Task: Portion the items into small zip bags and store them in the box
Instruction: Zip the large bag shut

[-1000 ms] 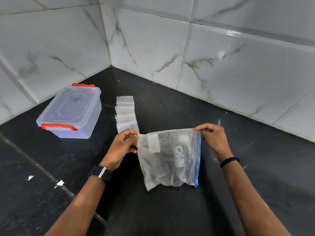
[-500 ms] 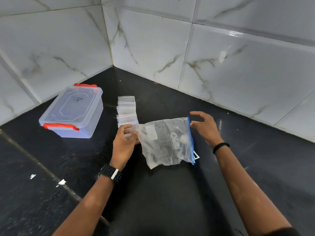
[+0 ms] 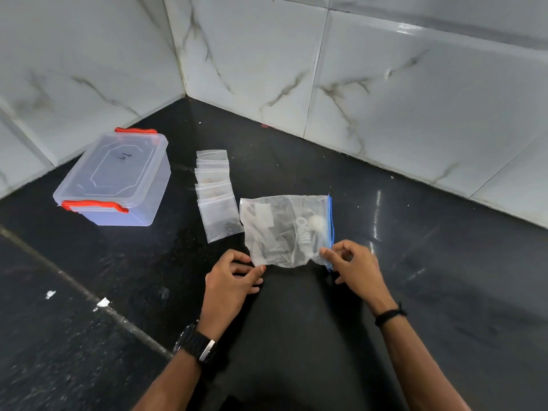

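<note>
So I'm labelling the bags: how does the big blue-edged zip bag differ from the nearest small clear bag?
The big blue-edged zip bag is larger and crumpled; the small clear bag lies flat. The big one has a blue strip; the small one shows none. Both are see-through plastic on the black counter.

The table is dark polished stone, glossy enough to throw back a bright streak of light, with faint pale speckling. The wall tiles behind are glazed white with grey marble veining, smooth and shiny. The box is clear, slightly frosted hard plastic with glossy red plastic clips. The small zip bags are thin clear film. The large bag is crinkled, cloudy plastic film with a blue strip along one edge. The watch strap looks like matt black links, possibly metal or resin.
</note>
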